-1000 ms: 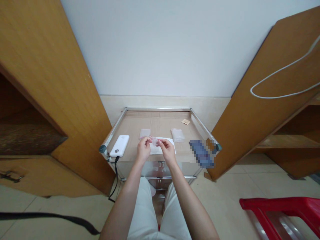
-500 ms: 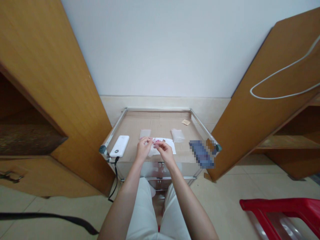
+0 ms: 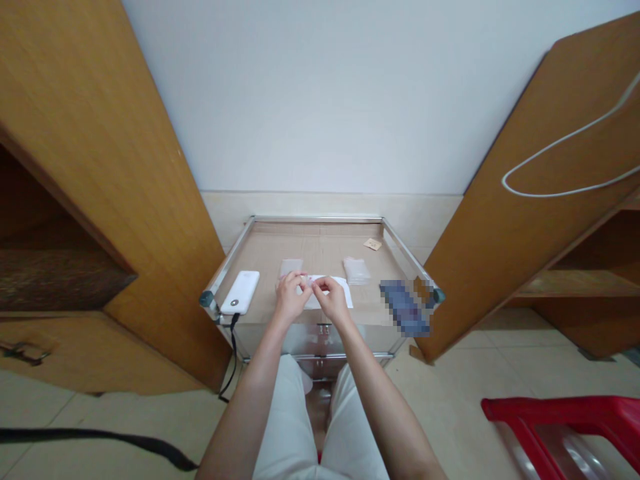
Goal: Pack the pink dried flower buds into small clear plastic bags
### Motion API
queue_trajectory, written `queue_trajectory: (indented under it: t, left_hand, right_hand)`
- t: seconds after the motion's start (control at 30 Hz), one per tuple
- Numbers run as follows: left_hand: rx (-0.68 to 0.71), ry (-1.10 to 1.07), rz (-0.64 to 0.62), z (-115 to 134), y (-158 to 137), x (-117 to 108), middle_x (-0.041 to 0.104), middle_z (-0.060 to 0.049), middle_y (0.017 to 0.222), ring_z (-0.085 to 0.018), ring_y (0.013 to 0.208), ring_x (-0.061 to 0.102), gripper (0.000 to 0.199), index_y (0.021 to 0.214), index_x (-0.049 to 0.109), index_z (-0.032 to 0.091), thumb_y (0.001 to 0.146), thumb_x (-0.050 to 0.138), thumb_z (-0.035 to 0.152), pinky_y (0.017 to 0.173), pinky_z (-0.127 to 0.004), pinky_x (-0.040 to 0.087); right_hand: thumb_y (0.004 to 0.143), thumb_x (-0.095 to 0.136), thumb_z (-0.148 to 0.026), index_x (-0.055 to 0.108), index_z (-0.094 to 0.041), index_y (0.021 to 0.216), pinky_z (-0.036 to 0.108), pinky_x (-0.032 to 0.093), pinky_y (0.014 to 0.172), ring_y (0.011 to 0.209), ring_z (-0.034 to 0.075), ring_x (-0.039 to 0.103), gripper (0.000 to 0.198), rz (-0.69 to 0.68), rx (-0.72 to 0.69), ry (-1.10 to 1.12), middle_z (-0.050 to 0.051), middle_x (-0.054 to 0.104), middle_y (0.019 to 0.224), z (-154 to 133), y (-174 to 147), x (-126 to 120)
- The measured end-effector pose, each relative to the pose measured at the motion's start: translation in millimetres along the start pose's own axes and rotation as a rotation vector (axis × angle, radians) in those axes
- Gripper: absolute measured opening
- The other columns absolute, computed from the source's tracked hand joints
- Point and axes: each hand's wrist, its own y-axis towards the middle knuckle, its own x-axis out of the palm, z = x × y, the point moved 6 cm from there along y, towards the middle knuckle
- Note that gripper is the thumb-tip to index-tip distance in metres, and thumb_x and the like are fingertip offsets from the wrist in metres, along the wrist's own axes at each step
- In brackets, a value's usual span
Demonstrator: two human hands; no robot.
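My left hand [image 3: 291, 295] is closed in a pinch just above the table's front part. Close against it, my right hand [image 3: 330, 297] pinches too, thumb and finger meeting. Between the fingertips shows a small pale pinkish piece [image 3: 307, 281], partly see-through; its exact kind is too small to tell. Under the hands lies a white sheet of paper [image 3: 345, 293], mostly covered by them. Behind my left hand is a flat translucent plastic packet [image 3: 291, 267]. A second clear plastic packet [image 3: 357, 271] rests behind my right hand.
A white power bank [image 3: 241, 291] with a black cable lies on the left of the brown tabletop [image 3: 320, 240]. A small tan card [image 3: 373, 245] lies at the back right, a blurred-out blue object [image 3: 405, 308] in front. Wooden cabinets flank the table; a red stool [image 3: 560, 413] stands right.
My hands have drawn together, the fingertips now meeting around the small piece. The pink and reddish bits seen over the paper are now largely hidden.
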Motion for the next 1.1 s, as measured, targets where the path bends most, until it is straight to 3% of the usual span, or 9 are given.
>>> queue_trajectory:
  t: [0.17,0.23,0.5,0.63,0.77,0.93,1.1]
  left_hand:
    - [-0.021,0.075,0.047,4,0,-7,0.06,-0.005,0.097,-0.021,0.093,0.052,0.015,0.049,0.047,0.019,0.061,0.053,0.012,0.086,-0.038,0.034]
    - [-0.01,0.059,0.035,5,1,-9,0.061,-0.004,0.094,-0.02,0.092,0.052,0.016,0.049,0.047,0.019,0.062,0.053,0.012,0.086,-0.038,0.034]
    - [0.021,-0.033,-0.013,5,6,-7,0.063,-0.003,0.083,-0.019,0.088,0.054,0.015,0.051,0.049,0.021,0.063,0.05,0.012,0.089,-0.037,0.033]
    - [-0.016,-0.191,-0.117,-1,6,-8,0.063,-0.003,0.084,-0.02,0.09,0.053,0.007,0.062,0.056,0.022,0.06,0.056,0.016,0.089,-0.036,0.034]
    - [0.005,-0.229,-0.252,-5,6,-9,0.061,-0.003,0.096,-0.02,0.095,0.053,0.044,0.089,0.059,0.024,0.047,0.07,0.024,0.091,-0.033,0.034]
    - [0.156,-0.157,-0.298,-7,13,-9,0.062,-0.002,0.095,-0.021,0.094,0.054,0.049,0.091,0.06,0.026,0.044,0.074,0.029,0.092,-0.033,0.034]
    - [0.181,-0.171,-0.317,-15,18,-4,0.061,-0.004,0.098,-0.022,0.096,0.053,0.053,0.093,0.06,0.026,0.043,0.075,0.03,0.09,-0.032,0.035]
  right_hand:
    - [0.065,0.052,-0.021,0.053,-0.019,0.058,0.024,0.039,0.058,0.056,0.012,0.047,0.007,0.063,-0.046,-0.128,-0.001,0.052,0.058,-1,8,-10]
    - [0.066,0.052,-0.021,0.054,-0.019,0.065,0.024,0.04,0.058,0.057,0.012,0.048,0.003,-0.008,-0.066,-0.163,-0.001,0.054,0.062,-1,10,-7]
    - [0.071,0.047,-0.016,0.062,-0.021,0.08,0.03,0.042,0.075,0.084,0.016,0.055,0.019,-0.345,-0.338,-0.217,0.005,0.061,0.088,-19,9,17]
    - [0.065,0.056,-0.017,0.063,-0.023,0.086,0.029,0.043,0.072,0.078,0.016,0.058,0.022,-0.418,-0.31,-0.227,0.002,0.064,0.084,-14,14,18]
    - [0.058,0.063,-0.014,0.065,-0.022,0.08,0.026,0.044,0.065,0.069,0.015,0.057,0.024,-0.412,-0.202,-0.153,0.002,0.065,0.081,-5,23,14]
    - [0.051,0.069,-0.018,0.066,-0.02,0.076,0.025,0.043,0.061,0.063,0.012,0.055,0.025,-0.429,-0.16,-0.08,0.001,0.064,0.074,0,31,13]
    - [0.052,0.069,-0.021,0.066,-0.019,0.075,0.024,0.042,0.06,0.063,0.011,0.055,0.023,-0.463,-0.144,-0.08,0.002,0.064,0.077,0,33,16]
